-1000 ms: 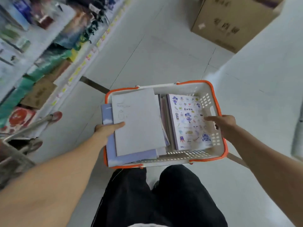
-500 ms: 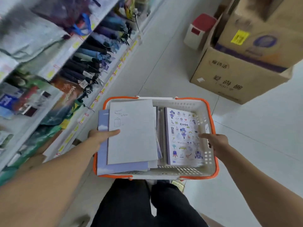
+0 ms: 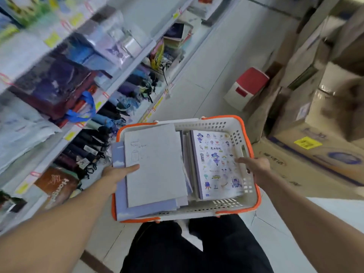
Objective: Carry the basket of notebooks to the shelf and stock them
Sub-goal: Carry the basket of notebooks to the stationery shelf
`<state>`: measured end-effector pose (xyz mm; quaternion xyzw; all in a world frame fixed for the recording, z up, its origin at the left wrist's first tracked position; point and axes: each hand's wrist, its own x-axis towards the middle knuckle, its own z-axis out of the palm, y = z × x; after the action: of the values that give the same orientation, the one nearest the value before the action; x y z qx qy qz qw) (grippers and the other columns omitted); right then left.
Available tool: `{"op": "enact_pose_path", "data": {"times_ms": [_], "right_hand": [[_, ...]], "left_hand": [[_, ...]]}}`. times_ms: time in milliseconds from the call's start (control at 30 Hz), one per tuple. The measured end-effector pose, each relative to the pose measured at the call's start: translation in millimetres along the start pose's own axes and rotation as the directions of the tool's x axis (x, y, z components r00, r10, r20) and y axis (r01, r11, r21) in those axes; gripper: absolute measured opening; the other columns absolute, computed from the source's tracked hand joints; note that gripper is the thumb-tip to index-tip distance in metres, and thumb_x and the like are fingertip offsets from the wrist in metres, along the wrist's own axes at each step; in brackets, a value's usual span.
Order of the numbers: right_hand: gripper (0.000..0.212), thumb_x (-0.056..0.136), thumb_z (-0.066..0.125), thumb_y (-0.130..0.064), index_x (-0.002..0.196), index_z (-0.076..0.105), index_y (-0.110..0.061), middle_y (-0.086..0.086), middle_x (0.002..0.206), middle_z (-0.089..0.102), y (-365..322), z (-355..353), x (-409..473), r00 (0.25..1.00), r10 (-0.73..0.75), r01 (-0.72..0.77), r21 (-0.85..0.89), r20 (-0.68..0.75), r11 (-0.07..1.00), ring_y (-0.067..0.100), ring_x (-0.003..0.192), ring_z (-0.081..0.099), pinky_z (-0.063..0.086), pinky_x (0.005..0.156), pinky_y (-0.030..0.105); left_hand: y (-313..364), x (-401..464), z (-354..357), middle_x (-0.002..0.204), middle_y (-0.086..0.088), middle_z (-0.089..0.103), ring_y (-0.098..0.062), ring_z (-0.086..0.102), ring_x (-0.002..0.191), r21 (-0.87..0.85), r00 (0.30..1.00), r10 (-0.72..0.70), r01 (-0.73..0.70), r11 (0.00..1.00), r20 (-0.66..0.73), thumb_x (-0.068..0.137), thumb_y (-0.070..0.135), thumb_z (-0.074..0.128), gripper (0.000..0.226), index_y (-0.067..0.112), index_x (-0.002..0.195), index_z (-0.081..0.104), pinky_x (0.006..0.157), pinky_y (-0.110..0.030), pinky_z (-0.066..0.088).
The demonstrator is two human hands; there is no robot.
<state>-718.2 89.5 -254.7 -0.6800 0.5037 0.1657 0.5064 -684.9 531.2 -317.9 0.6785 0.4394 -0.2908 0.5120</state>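
Note:
I hold a white basket point(image 3: 220, 125) with an orange rim in front of my waist. Inside on the left lies a stack of pale lilac notebooks point(image 3: 155, 164); on the right lies a notebook with cartoon stickers on its cover point(image 3: 216, 164). My left hand point(image 3: 116, 174) grips the basket's left side, its thumb pressed on the top lilac notebook. My right hand point(image 3: 256, 168) grips the right wall, thumb over the rim. The shop shelf point(image 3: 65, 107) runs along my left, close to the basket.
The shelf holds folded umbrellas point(image 3: 102, 133), bags and packaged goods. Large cardboard boxes point(image 3: 315, 150) stand stacked on the right. A white bin with a red lid point(image 3: 246, 87) sits on the floor ahead. The tiled aisle point(image 3: 202, 75) runs between shelf and boxes.
I have moved forward along the aisle with the basket; the shelf, the boxes and the red-lidded bin are nearer. Both hands keep the same grip.

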Motion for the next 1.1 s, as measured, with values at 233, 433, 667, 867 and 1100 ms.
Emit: {"op": "enact_pose_path", "data": {"times_ms": [233, 433, 667, 867, 1100], "right_hand": [[0.036, 0.056, 0.090, -0.022, 0.072, 0.063, -0.006, 0.010, 0.064, 0.056, -175, 11, 172, 0.997, 0.043, -0.038, -0.079, 0.064, 0.996, 0.026, 0.061, 0.057, 0.050, 0.061, 0.035], [0.032, 0.064, 0.089, -0.020, 0.075, 0.061, -0.007, 0.005, 0.065, 0.056, -333, 15, 282, 0.997, 0.020, -0.006, -0.176, 0.076, 0.984, 0.022, 0.058, 0.056, 0.050, 0.059, 0.032], [0.046, 0.055, 0.095, -0.017, 0.091, 0.068, -0.009, 0.008, 0.086, 0.070, -504, 29, 368, 0.998, -0.054, 0.058, -0.306, 0.022, 0.950, 0.029, 0.083, 0.068, 0.058, 0.085, 0.045], [0.040, 0.059, 0.093, -0.022, 0.083, 0.062, -0.011, 0.004, 0.074, 0.062, -611, 45, 431, 0.994, -0.103, 0.108, -0.374, 0.035, 0.921, 0.023, 0.067, 0.062, 0.058, 0.071, 0.039], [0.040, 0.066, 0.091, -0.024, 0.082, 0.056, -0.014, 0.004, 0.080, 0.060, -696, 83, 513, 0.985, -0.089, 0.150, -0.461, 0.151, 0.874, 0.016, 0.067, 0.056, 0.044, 0.053, 0.025]], "left_hand": [[181, 73, 82, 0.101, -0.010, 0.074, -0.028, 0.072, 0.090, -0.042, 0.999, 0.016, -0.017, 0.999, -0.035, 0.016, 0.040, 0.098, 0.094, 0.007, 0.101, 0.072, 0.087, -0.048, 0.056], [326, 113, 158, 0.115, -0.010, 0.066, -0.029, 0.065, 0.102, -0.048, 0.994, -0.062, 0.057, 0.997, -0.088, 0.052, 0.032, 0.095, 0.072, 0.008, 0.112, 0.065, 0.091, -0.046, 0.053], [456, 179, 219, 0.111, -0.008, 0.064, -0.026, 0.062, 0.095, -0.174, 0.998, -0.040, 0.029, 0.984, -0.058, 0.050, 0.039, 0.095, 0.080, 0.005, 0.114, 0.062, 0.086, -0.037, 0.051], [529, 222, 250, 0.115, -0.009, 0.069, -0.029, 0.066, 0.097, -0.225, 0.993, -0.099, 0.082, 0.971, -0.064, 0.040, 0.041, 0.097, 0.083, 0.009, 0.111, 0.067, 0.089, -0.045, 0.054], [580, 241, 293, 0.112, -0.007, 0.070, -0.027, 0.067, 0.097, -0.349, 0.971, -0.196, 0.139, 0.927, -0.135, 0.050, 0.031, 0.096, 0.066, 0.005, 0.104, 0.069, 0.091, -0.040, 0.053]]}}
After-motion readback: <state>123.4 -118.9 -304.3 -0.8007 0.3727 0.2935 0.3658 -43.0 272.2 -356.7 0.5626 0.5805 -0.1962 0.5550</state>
